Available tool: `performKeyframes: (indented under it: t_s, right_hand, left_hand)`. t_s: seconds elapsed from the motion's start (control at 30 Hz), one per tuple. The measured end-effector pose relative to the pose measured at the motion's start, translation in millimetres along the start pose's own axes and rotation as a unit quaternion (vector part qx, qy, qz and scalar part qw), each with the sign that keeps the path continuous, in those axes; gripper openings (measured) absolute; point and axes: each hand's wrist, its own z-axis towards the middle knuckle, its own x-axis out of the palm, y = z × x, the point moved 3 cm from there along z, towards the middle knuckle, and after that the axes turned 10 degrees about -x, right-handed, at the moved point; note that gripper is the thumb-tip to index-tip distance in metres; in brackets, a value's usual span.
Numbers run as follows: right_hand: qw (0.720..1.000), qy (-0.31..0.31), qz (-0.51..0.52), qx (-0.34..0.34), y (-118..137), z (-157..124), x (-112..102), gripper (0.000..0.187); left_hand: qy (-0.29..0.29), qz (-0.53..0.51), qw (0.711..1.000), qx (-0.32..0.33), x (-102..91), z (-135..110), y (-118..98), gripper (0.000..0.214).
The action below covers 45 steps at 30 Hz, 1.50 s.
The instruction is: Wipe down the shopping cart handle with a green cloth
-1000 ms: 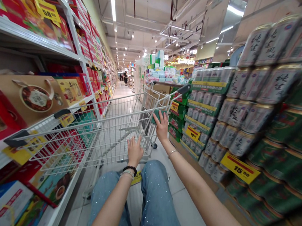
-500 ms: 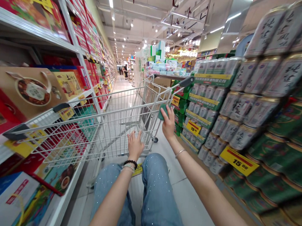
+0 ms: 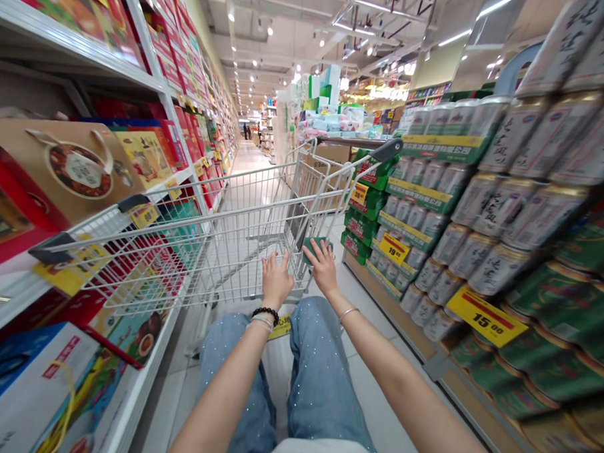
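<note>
Forearms (image 3: pixel 400 384) are reaching forward past sparkly blue denim knees (image 3: pixel 314 340). Left hand (image 3: pixel 278 279), unclenched, is spreading fingers by silver wire shopping cart (image 3: pixel 235 250); contact unclear. Right hand (image 3: pixel 324 267) is holding flat green pad (image 3: pixel 310 244) at cart's near side, fingers fanned. Yellow rectangular price card (image 3: pixel 487 316) is reading "15 00". Versus half a second ago, right hand and pad are sitting lower, closer to left hand.

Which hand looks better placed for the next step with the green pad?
Probably the right hand: its fingers lie over the green pad, by the handle end of the shopping cart. The left hand is spread before the cart's wire side, holding nothing visible.
</note>
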Motion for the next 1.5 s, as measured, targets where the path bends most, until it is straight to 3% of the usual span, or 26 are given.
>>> performKeyframes:
  t_s: [0.1,0.17,0.33,0.43,0.5,0.6,0.73,0.83,0.93,1.07,1.17,1.3,1.5]
  right_hand:
    - [0.998,0.032,0.048,-0.018,5,-15,-3,0.072]
    - [0.997,-0.003,0.077,-0.004,6,-9,-16,0.076]
    - [0.981,-0.178,0.078,0.019,3,51,-72,0.081]
    - [0.974,-0.217,0.066,0.006,5,93,-87,0.079]
    - [0.977,-0.206,0.058,-0.002,10,110,-81,0.077]
    - [0.987,-0.154,0.044,-0.018,25,108,-51,0.072]
    - [0.996,-0.061,0.034,-0.047,50,63,3,0.069]
    - [0.996,-0.011,0.051,-0.073,59,31,25,0.070]
    - [0.993,-0.046,0.076,-0.077,51,34,11,0.072]
    - [0.983,-0.160,0.073,-0.044,24,87,-40,0.069]
    - [0.984,-0.169,0.054,-0.002,13,123,-59,0.067]
    - [0.989,-0.142,0.035,0.016,25,129,-42,0.067]
    - [0.996,-0.076,0.053,-0.002,51,85,7,0.074]
  left_hand:
    - [-0.002,0.001,1.000,0.004,-0.3,0,1,0.066]
    - [-0.006,0.000,1.000,0.014,-1.5,0,4,0.065]
    - [-0.006,-0.007,0.996,0.091,-6.3,-2,29,0.067]
    - [-0.022,0.000,0.996,0.088,-13.6,-4,51,0.060]
    - [-0.057,0.019,0.998,0.037,-20.8,-6,65,0.055]
    - [-0.067,0.049,0.997,-0.008,-27.9,-9,80,0.058]
    - [-0.024,0.057,0.998,0.000,-27.2,-10,84,0.064]
    - [-0.017,0.048,0.998,-0.022,-25.6,-8,81,0.063]
    - [-0.018,0.032,0.999,-0.031,-24.8,-7,77,0.062]
    - [-0.030,0.025,0.998,-0.043,-24.6,-6,72,0.059]
    - [-0.030,0.018,0.998,-0.049,-23.6,-5,68,0.058]
    - [-0.028,0.011,0.998,-0.054,-24.2,-4,65,0.059]
    - [-0.012,0.001,0.998,-0.058,-29.8,-2,61,0.059]
